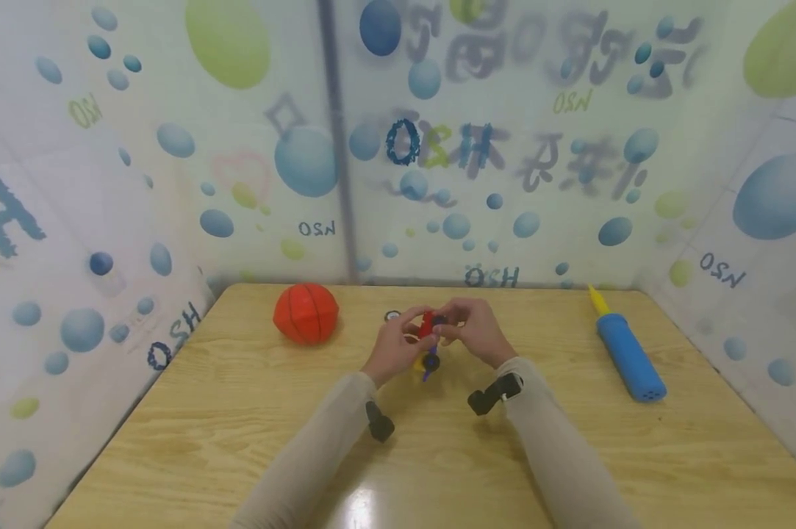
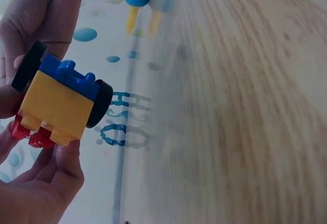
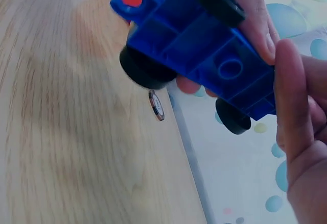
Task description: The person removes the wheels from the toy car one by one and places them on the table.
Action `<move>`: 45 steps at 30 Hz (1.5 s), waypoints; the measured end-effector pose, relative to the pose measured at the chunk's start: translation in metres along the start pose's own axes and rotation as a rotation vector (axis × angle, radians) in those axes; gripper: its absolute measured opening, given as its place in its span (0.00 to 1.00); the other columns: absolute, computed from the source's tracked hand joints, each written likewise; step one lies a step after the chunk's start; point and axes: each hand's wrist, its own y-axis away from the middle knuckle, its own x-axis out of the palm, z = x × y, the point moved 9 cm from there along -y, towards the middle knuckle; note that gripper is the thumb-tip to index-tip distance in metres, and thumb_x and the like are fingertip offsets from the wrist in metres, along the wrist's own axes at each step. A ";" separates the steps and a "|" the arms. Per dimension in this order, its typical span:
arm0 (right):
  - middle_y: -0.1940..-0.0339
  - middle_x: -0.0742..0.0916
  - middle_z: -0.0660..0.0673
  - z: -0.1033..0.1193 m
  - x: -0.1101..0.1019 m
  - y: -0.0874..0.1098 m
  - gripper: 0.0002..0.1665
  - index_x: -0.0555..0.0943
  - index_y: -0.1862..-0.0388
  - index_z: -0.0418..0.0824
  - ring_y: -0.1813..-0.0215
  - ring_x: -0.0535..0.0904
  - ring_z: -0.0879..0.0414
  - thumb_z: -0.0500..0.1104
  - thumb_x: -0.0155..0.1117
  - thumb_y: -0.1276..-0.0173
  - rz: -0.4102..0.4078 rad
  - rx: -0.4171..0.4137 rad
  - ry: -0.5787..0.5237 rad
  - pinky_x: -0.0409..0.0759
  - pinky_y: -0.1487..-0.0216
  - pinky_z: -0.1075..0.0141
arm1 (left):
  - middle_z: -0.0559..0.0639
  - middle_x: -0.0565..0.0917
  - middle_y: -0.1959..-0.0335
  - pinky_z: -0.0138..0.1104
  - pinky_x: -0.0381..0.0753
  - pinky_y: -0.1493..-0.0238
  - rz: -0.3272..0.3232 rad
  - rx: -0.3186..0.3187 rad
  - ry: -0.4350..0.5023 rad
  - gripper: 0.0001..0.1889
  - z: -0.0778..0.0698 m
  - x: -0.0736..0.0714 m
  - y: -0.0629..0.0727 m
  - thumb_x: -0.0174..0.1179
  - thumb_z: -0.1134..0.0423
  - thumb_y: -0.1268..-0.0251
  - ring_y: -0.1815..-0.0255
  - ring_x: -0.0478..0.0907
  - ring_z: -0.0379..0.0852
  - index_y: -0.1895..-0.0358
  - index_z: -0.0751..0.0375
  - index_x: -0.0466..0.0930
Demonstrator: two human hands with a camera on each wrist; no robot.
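Observation:
Over the middle of the table, both hands hold a small toy block car (image 3: 199, 60), tilted and raised. Its blue base has black wheels (image 2: 29, 66), and a hook-like ring sticks out at one end. A yellow block (image 2: 59, 106) and red blocks (image 2: 41, 137) sit on the base. My left hand (image 1: 394, 344) grips the car from the left, its fingers at the red blocks in the left wrist view. From the right, my right hand (image 1: 480, 328) pinches the far end, thumb against the blue base in the right wrist view. Fingers partly hide the red blocks.
A small round chip (image 3: 157, 105) lies on the table behind the hands. To the left sits a red ball (image 1: 306, 314) with black lines. A blue hand pump (image 1: 629, 356) with a yellow nozzle lies at right. Printed walls (image 1: 272, 242) border the wooden table (image 1: 239, 426).

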 end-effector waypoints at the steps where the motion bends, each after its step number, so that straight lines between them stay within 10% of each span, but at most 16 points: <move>1: 0.74 0.86 0.38 0.000 0.000 0.000 0.13 0.86 0.55 0.35 0.71 0.84 0.52 0.32 0.72 0.40 0.008 0.004 -0.008 0.89 0.66 0.57 | 0.55 0.82 0.42 0.42 0.87 0.49 0.004 -0.010 0.002 0.25 0.001 0.000 0.000 0.67 0.59 0.34 0.51 0.84 0.49 0.34 0.41 0.75; 20: 0.72 0.85 0.35 0.007 0.006 0.003 0.05 0.83 0.66 0.28 0.69 0.87 0.44 0.29 0.72 0.40 0.071 -0.047 -0.068 0.89 0.67 0.58 | 0.60 0.88 0.59 0.29 0.78 0.73 0.044 -0.059 0.120 0.21 0.006 -0.001 -0.001 0.69 0.60 0.36 0.69 0.80 0.41 0.39 0.48 0.81; 33: 0.67 0.85 0.40 -0.002 -0.013 -0.004 0.19 0.83 0.47 0.36 0.66 0.88 0.47 0.41 0.73 0.35 -0.014 0.048 -0.095 0.89 0.64 0.58 | 0.59 0.85 0.56 0.33 0.86 0.63 -0.042 -0.067 0.136 0.23 0.003 -0.023 0.001 0.68 0.59 0.35 0.60 0.81 0.47 0.37 0.44 0.78; 45: 0.55 0.91 0.34 -0.037 -0.024 -0.009 0.17 0.84 0.48 0.36 0.71 0.87 0.49 0.42 0.71 0.34 -0.008 0.134 -0.007 0.87 0.67 0.62 | 0.59 0.84 0.47 0.32 0.85 0.63 -0.044 -0.089 0.171 0.24 0.022 -0.030 0.004 0.68 0.61 0.35 0.55 0.80 0.47 0.36 0.44 0.78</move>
